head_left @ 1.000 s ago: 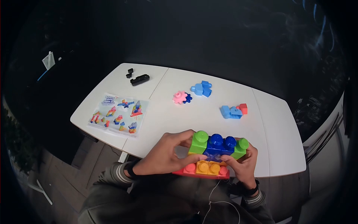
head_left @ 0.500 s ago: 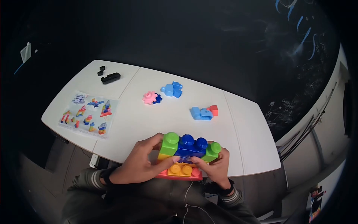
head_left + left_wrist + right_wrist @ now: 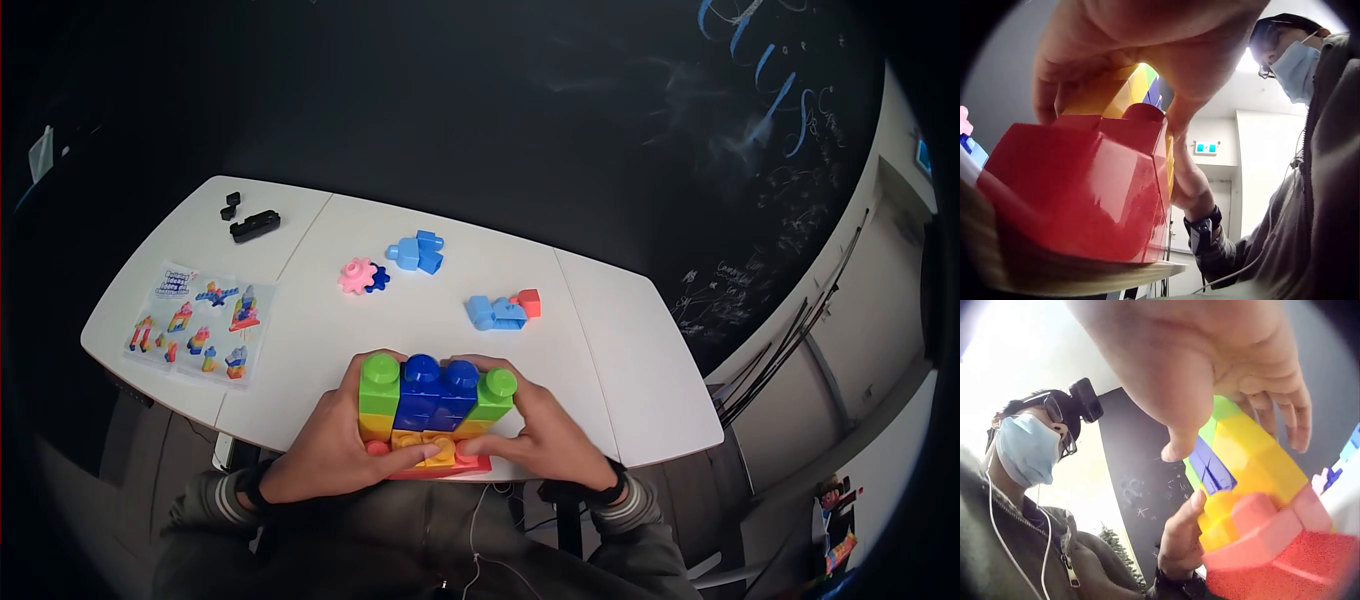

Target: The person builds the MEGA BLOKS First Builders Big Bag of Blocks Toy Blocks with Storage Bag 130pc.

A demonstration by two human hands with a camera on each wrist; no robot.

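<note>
A stack of plastic building blocks (image 3: 430, 410) stands at the table's near edge. Two blue blocks (image 3: 417, 408) sit side by side between green end blocks, with yellow blocks (image 3: 1260, 456) under them and red ones (image 3: 1085, 194) at the bottom. My left hand (image 3: 325, 450) grips the left end, its thumb stretched over the yellow front studs. Around the right end curls my right hand (image 3: 540, 435), fingers behind and thumb at the front near a lower stud. Part of the stack's back is hidden by the fingers.
Beyond the stack lie light blue blocks (image 3: 495, 313) with a red block (image 3: 528, 302), a pink gear (image 3: 357, 276) on a dark blue gear, and more light blue blocks (image 3: 405, 253). A picture sheet (image 3: 195, 325) and black pieces (image 3: 255, 226) are at the left.
The head view has swung right, so the table appears farther left. Both thumbs have slid from the blue blocks down to the lower front studs, and the stack looks more upright.
</note>
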